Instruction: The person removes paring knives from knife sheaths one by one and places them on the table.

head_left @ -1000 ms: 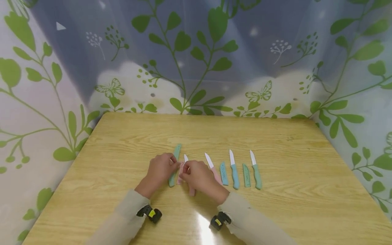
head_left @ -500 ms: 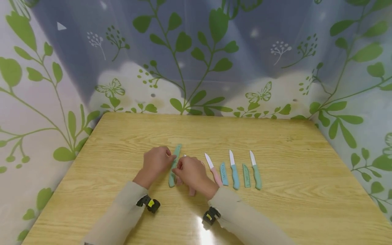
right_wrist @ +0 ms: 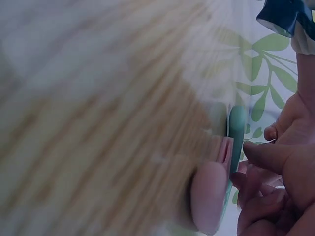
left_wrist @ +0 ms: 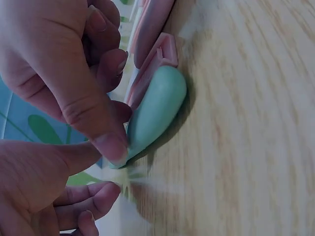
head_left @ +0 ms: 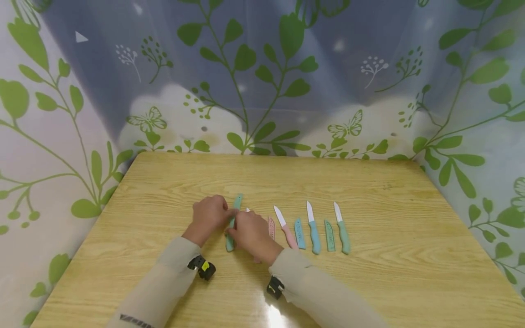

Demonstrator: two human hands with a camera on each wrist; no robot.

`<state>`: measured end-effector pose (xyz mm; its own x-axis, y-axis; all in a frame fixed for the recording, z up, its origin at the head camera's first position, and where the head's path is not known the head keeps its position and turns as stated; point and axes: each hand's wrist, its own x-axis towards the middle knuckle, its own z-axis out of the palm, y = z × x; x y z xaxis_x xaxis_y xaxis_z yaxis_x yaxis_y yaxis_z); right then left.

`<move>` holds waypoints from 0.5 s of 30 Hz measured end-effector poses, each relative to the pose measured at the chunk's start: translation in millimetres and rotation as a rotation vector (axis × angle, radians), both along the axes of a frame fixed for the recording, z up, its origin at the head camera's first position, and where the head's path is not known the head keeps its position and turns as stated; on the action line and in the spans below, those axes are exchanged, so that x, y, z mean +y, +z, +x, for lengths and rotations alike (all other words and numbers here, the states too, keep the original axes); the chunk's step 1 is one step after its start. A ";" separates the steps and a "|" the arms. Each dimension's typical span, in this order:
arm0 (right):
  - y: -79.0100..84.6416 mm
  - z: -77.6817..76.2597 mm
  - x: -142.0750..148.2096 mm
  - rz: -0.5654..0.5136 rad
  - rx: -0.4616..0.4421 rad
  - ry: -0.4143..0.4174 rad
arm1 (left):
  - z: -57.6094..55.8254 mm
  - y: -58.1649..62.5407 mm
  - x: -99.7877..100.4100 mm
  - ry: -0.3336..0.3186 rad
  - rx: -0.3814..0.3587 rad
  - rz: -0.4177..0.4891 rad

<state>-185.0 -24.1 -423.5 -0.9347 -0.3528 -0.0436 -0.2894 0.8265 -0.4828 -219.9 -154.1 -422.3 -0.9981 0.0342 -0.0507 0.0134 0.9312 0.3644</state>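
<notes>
A green knife in its green sheath (head_left: 229,244) lies at the left end of a row. My right hand (head_left: 252,232) pinches it, thumb on the narrow part beside the rounded handle (left_wrist: 162,98). My left hand (head_left: 209,219) is close on its left, fingers loosely bent and the thumb stretched over the sheath toward my right hand. A pink sheath (left_wrist: 167,49) lies against the green knife, hidden under my right hand in the head view. Beside it is a pink-handled knife (right_wrist: 209,196), mostly covered there except for its blade tip and handle end.
Rightward along the row lie another pink sheath (head_left: 271,228), a pink knife (head_left: 289,234), a blue sheath (head_left: 300,233), a blue knife (head_left: 314,237), a green sheath (head_left: 330,236) and a bare green knife (head_left: 343,237). A leaf-patterned curtain (head_left: 262,91) hangs behind the wooden table (head_left: 389,191).
My right hand has moved left from the pink sheath onto the green knife, covering that sheath and uncovering another pink one to the right. My left hand has shifted slightly left.
</notes>
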 end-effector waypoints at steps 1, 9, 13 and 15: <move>-0.4 -0.3 -0.6 0.001 -0.006 -0.002 | -0.2 -0.2 0.2 0.000 0.000 -0.005; -0.7 -0.3 -3.2 0.008 -0.023 -0.005 | -1.7 -2.0 2.6 -0.005 -0.017 -0.045; -0.3 -0.9 -5.1 0.011 -0.014 -0.003 | -2.2 -0.9 3.7 -0.003 -0.034 -0.047; -0.5 -1.3 -6.2 0.019 -0.001 -0.002 | -2.1 0.2 3.9 0.001 -0.048 -0.050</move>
<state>-186.3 -30.4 -424.1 -0.9355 -0.3495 -0.0511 -0.2870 0.8365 -0.4668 -222.0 -150.2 -422.1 -0.9945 0.0293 -0.1006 -0.0042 0.9483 0.3175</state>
